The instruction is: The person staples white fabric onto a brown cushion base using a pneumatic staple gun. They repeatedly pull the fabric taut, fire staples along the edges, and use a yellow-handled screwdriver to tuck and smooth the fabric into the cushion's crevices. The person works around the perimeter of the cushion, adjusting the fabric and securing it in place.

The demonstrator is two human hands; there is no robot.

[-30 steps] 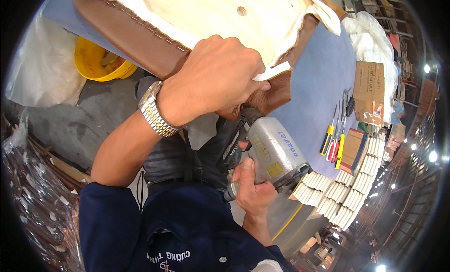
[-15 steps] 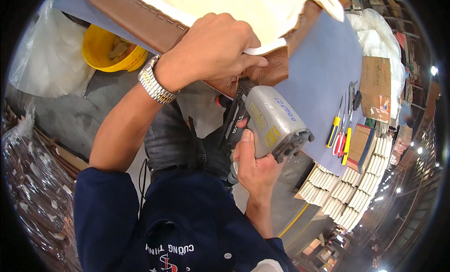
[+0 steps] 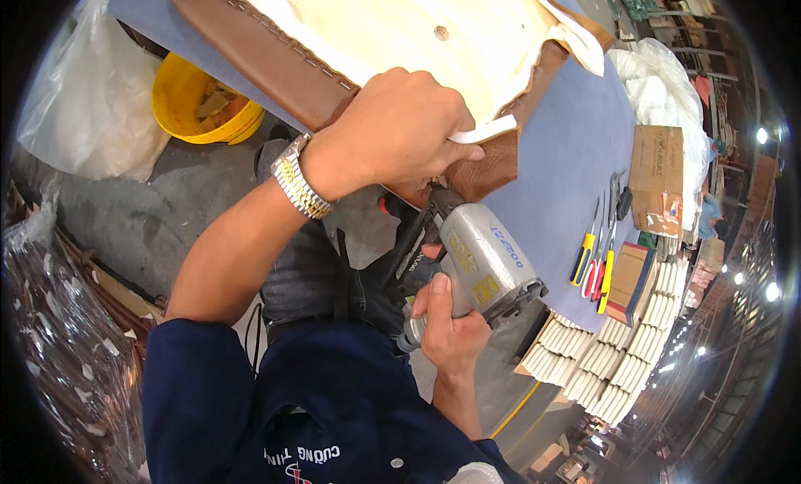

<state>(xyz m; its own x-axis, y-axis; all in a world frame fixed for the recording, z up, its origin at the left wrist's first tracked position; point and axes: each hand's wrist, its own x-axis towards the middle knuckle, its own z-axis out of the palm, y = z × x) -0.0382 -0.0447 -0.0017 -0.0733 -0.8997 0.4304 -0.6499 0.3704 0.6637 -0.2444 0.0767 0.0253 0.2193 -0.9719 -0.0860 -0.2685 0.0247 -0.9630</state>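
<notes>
A cushioned panel with a pale backing (image 3: 367, 33) lies face down at the top of the view. Brown leather (image 3: 275, 63) wraps its edge, with a row of staples along the left side. My left hand (image 3: 396, 129) is closed on the leather flap (image 3: 491, 168) and its white padding (image 3: 492, 131) at the near corner. A silver and black staple gun (image 3: 492, 254) is gripped in my right hand (image 3: 455, 330). Its nose reaches the underside of the leather just below my left hand; the exact contact point is hidden.
The panel rests on a blue-grey tabletop (image 3: 576, 150). Screwdrivers and pliers (image 3: 602, 267) lie at its right side, near a cardboard box (image 3: 657, 179) and stacked white strips (image 3: 642, 342). A yellow bucket (image 3: 179, 108) holding scraps and a plastic bag (image 3: 100, 108) stand at left.
The panel and my left hand sit a little lower and further right in view. The staple gun's nose appears slightly lower too. Both hands keep their grips.
</notes>
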